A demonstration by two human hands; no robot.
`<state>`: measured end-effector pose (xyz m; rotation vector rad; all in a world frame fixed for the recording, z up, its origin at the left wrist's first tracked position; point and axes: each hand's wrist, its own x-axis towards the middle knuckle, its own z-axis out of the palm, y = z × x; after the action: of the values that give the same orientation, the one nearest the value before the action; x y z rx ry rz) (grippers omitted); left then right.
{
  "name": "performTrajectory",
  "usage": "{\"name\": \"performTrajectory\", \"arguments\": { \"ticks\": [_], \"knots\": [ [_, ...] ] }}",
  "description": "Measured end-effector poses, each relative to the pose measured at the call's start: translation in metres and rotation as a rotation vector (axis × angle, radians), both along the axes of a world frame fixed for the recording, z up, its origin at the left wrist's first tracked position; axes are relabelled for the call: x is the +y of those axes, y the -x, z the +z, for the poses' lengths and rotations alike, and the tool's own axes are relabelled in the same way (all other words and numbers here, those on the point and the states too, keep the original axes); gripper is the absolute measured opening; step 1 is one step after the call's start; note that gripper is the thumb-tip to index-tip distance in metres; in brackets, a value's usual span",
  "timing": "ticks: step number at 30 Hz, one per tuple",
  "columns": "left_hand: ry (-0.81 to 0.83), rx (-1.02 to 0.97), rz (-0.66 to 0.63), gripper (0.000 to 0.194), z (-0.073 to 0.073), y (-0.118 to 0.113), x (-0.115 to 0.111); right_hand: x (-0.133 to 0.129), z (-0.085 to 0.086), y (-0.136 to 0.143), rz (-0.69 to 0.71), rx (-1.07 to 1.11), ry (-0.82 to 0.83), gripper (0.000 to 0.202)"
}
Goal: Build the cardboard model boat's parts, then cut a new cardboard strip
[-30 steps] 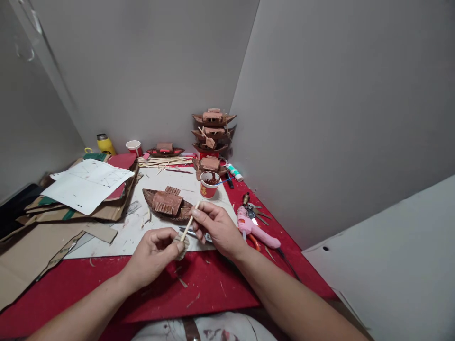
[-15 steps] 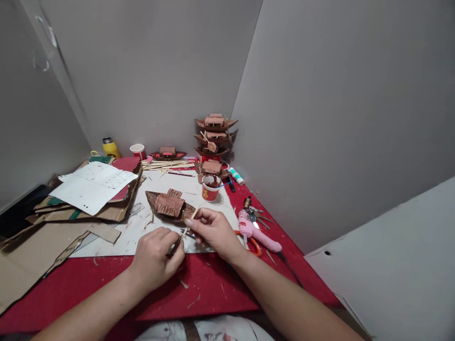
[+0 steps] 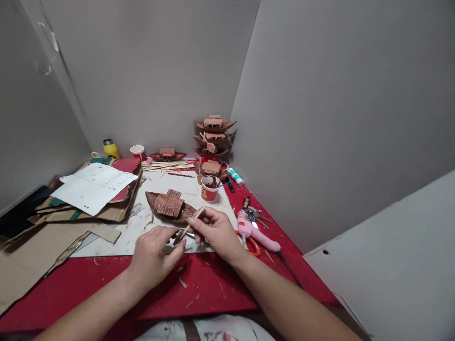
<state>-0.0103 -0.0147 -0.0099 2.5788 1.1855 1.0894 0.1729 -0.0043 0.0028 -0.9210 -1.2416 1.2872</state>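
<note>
Between thumb and fingers, my right hand (image 3: 216, 232) pinches a thin pale wooden stick (image 3: 195, 219) that slants down to the left. A small flat brown piece (image 3: 178, 237) is at the stick's lower end and seems joined to it. Around that piece is my left hand (image 3: 152, 251), its thumb and forefinger parted; whether a fingertip still touches it I cannot tell. Just beyond both hands a brown model boat (image 3: 169, 206) with a ridged roof rests on the white board (image 3: 124, 241). The right fingers partly cover its near end.
A red paper cup of brown paint (image 3: 209, 189) stands behind the boat. To the right lie a pink glue gun (image 3: 258, 232) and orange-handled scissors (image 3: 253, 246). Stacked model boats (image 3: 214, 125), wooden sticks (image 3: 167, 166) and a yellow bottle (image 3: 111, 149) are at the back; cardboard (image 3: 46, 237) lies left.
My left thumb and forefinger have come apart, showing more of the brown piece. My right hand keeps its pinch on the stick, which has shifted slightly rightward.
</note>
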Motion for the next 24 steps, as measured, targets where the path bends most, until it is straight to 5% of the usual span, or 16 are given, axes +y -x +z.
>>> {"name": "performTrajectory", "arguments": {
  "ticks": [8,13,18,21,24],
  "knots": [
    [0.068,-0.088,0.004,0.007,0.001,-0.002,0.001,-0.003,0.003,0.001,-0.003,-0.007,-0.043,0.03],
    [0.564,-0.294,-0.069,0.016,0.006,-0.004,0.001,-0.003,0.004,0.001,-0.015,-0.001,-0.042,0.031],
    [1.078,-0.628,-0.359,0.03,0.012,-0.01,0.004,-0.003,0.005,-0.001,-0.001,0.004,-0.012,0.031],
    [1.139,-0.68,-0.435,0.031,0.011,-0.011,0.005,-0.003,0.005,-0.002,0.023,0.009,-0.001,0.032],
    [1.09,-0.657,-0.379,0.028,0.009,-0.01,0.005,-0.004,0.006,-0.002,0.021,-0.003,-0.001,0.033]
  ]
}}
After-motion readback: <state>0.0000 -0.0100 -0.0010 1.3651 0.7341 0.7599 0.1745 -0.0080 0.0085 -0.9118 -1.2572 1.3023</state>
